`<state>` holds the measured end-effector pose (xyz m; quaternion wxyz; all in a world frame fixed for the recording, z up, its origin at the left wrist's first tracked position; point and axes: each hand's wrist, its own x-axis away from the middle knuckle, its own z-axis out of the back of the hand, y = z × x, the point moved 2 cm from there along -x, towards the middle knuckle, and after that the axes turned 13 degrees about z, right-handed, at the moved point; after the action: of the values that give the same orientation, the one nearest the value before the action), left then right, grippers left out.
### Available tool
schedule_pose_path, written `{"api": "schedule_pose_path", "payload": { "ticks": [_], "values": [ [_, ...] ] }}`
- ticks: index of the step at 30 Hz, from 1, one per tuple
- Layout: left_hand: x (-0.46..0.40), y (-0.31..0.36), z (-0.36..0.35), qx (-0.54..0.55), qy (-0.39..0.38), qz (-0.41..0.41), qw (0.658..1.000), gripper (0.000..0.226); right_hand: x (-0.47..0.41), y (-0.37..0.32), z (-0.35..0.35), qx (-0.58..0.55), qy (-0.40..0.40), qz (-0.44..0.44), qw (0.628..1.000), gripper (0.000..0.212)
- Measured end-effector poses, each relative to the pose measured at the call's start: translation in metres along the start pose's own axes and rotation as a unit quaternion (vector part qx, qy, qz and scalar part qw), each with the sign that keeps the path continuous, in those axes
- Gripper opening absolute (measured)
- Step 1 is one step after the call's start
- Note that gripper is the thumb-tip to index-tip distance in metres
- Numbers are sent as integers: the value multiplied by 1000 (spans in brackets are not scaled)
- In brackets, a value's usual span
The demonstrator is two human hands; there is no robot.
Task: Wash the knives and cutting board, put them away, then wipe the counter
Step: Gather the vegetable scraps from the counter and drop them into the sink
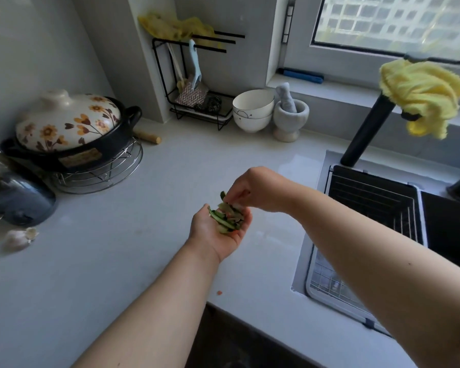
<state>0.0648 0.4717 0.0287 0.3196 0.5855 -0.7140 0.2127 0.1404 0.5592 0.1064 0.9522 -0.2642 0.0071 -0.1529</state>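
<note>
A small heap of green vegetable peelings [227, 217] was cradled in the upturned, cupped left hand [219, 232] above the counter [117, 261]. The top of the heap was pinched by the fingertips of the right hand [252, 191], reaching over from the sink side. The sink [383, 235], fitted with a wire rack, lay just right of the hands. Knives and cutting board could not be made out. Left of the hands, a flowered clay pot [72, 128] stood well apart, garlic [19, 239] nearer the counter's left edge.
</note>
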Motion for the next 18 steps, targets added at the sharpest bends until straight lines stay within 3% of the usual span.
{"api": "schedule_pose_path", "payload": {
  "ticks": [5,9,10,13,14,18],
  "values": [
    [0,-22,-17,-21,-26,48,998,65,36,5,17,-77,141,-70,984,17],
    [-5,-56,-38,-79,-30,75,994,67,92,4,47,-82,372,-77,922,8],
    [-7,-66,-44,-90,-32,88,992,68,107,5,52,-59,389,-77,916,8],
    [-17,-103,-60,-136,-41,137,980,70,149,12,41,66,236,-145,959,16],
    [-20,-117,-66,-154,-43,155,975,71,165,15,38,71,241,-167,953,17],
    [-29,-175,-79,-220,-35,206,953,73,235,17,32,10,386,-234,892,19]
  ]
}}
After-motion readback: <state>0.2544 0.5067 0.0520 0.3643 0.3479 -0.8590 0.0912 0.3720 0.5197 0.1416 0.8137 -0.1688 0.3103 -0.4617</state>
